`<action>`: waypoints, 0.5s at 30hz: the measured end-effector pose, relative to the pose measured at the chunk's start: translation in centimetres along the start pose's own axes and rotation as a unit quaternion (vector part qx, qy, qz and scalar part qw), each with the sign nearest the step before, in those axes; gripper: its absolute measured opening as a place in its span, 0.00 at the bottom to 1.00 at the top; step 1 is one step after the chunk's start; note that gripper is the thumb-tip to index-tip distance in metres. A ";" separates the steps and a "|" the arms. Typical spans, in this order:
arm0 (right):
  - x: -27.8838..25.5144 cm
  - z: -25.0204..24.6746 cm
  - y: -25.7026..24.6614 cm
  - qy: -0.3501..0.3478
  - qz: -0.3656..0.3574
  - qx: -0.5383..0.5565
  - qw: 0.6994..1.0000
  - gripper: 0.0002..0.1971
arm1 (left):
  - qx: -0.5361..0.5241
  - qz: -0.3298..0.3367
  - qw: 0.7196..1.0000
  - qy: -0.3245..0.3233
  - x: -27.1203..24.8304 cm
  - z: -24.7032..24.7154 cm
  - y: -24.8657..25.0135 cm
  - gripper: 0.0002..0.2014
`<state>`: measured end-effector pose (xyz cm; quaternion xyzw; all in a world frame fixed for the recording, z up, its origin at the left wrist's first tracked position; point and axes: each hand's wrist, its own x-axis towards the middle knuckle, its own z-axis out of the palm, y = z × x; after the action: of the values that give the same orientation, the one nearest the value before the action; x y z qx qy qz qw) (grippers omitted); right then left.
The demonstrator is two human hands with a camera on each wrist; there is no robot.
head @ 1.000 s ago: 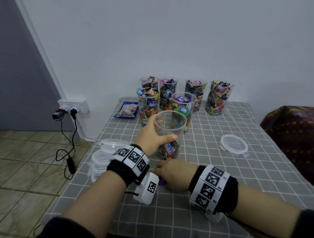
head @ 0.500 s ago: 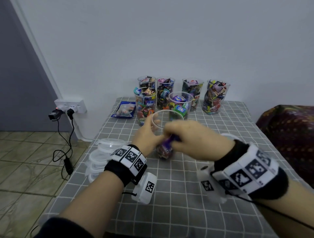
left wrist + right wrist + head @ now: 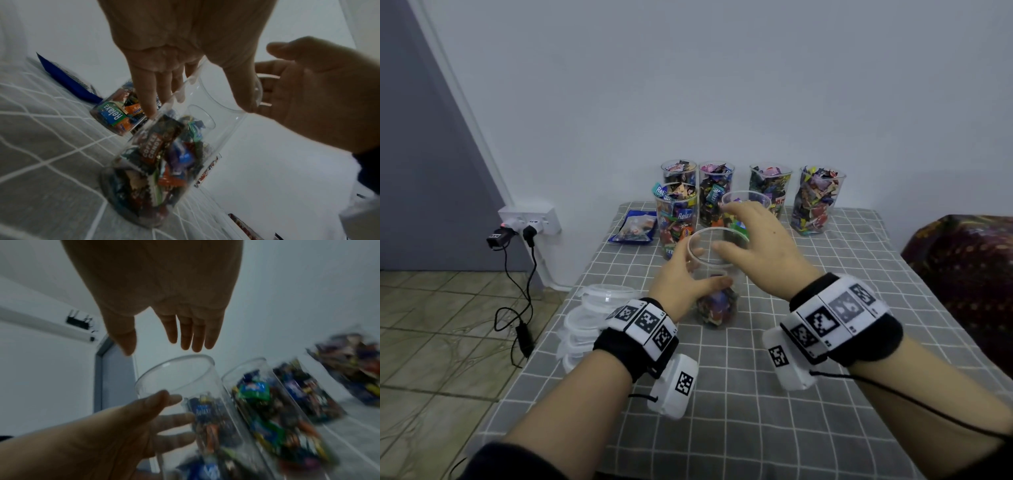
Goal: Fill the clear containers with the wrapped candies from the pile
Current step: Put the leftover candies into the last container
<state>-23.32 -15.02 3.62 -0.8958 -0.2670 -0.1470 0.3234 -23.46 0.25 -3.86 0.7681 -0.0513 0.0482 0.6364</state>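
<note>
A clear container (image 3: 714,274) stands upright on the checked cloth, with wrapped candies (image 3: 717,306) filling only its bottom. My left hand (image 3: 702,270) grips its side, thumb in front and fingers behind. Above the container's mouth my right hand (image 3: 727,228) hovers with straight, spread fingers and holds nothing. The left wrist view shows the candies (image 3: 160,162) inside the container (image 3: 205,116) and my right hand (image 3: 308,89) beside the rim. In the right wrist view my right hand (image 3: 160,350) is just above the rim (image 3: 174,369), and the left hand (image 3: 123,426) is wrapped round the container. No candy pile is in view.
Several containers full of candies (image 3: 818,202) stand in rows at the back by the wall. A blue bag (image 3: 635,228) lies at the back left. A stack of clear lids (image 3: 595,315) sits at the table's left edge (image 3: 544,346). Cables hang from a wall socket (image 3: 530,221).
My right hand rose from the cloth with a purple-wrapped candy, reached the container's mouth, and now hangs open and empty above it. The left hand has kept its grip.
</note>
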 end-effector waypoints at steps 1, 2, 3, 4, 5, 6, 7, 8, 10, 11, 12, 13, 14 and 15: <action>-0.2 0.3 0.3 -0.013 0.027 0.048 0.998 0.35 | 0.000 -0.001 1.000 -0.002 0.0 0.0 0.0 0.50; -0.4 0.6 0.5 -0.029 0.052 0.094 0.994 0.42 | 0.001 -0.002 1.000 -0.002 0.1 -0.1 -0.1 0.46; -0.6 1.0 0.9 -0.045 0.070 0.130 0.988 0.48 | 0.000 -0.003 1.000 -0.003 0.2 -0.1 -0.2 0.42; -0.8 1.4 1.1 -0.055 0.080 0.153 0.983 0.53 | -0.002 0.000 1.000 -0.008 0.3 -0.2 -0.2 0.41; -0.9 1.9 1.5 -0.057 0.087 0.167 0.980 0.56 | -0.003 0.002 1.000 -0.018 0.2 -0.3 -0.2 0.40; -1.0 2.2 1.7 -0.056 0.095 0.178 0.978 0.59 | -0.001 0.004 1.000 -0.026 0.2 -0.4 -0.3 0.41; -1.0 2.6 2.0 -0.052 0.104 0.187 0.975 0.60 | 0.005 0.002 0.999 -0.034 0.2 -0.6 -0.3 0.42; -1.0 2.9 2.2 -0.047 0.115 0.196 0.973 0.61 | 0.010 0.000 0.999 -0.041 0.1 -0.7 -0.3 0.43; -1.1 3.6 2.5 -0.034 0.134 0.196 0.971 0.60 | 0.012 -0.009 0.999 -0.051 0.1 -0.9 -0.1 0.45; -1.2 3.9 2.6 -0.024 0.143 0.196 0.970 0.58 | 0.015 -0.014 0.998 -0.056 0.2 -1.0 0.1 0.47; -1.3 4.2 2.7 -0.013 0.149 0.201 0.968 0.56 | 0.024 -0.018 0.997 -0.064 0.2 -1.2 0.4 0.48; -1.4 4.3 2.8 -0.005 0.154 0.209 0.966 0.54 | 0.036 -0.022 0.996 -0.076 0.3 -1.5 0.8 0.49; -1.5 4.5 2.9 -0.001 0.155 0.213 0.965 0.52 | 0.048 -0.029 0.994 -0.090 0.3 -1.8 1.2 0.49; -1.6 4.6 3.0 -0.001 0.156 0.216 0.964 0.51 | 0.056 -0.043 0.992 -0.104 0.4 -2.2 1.7 0.48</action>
<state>-22.48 -14.55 -1.96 -0.8355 -0.1494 -0.0332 0.5277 -23.31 2.10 -1.71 0.8051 -0.0808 -0.0563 0.5849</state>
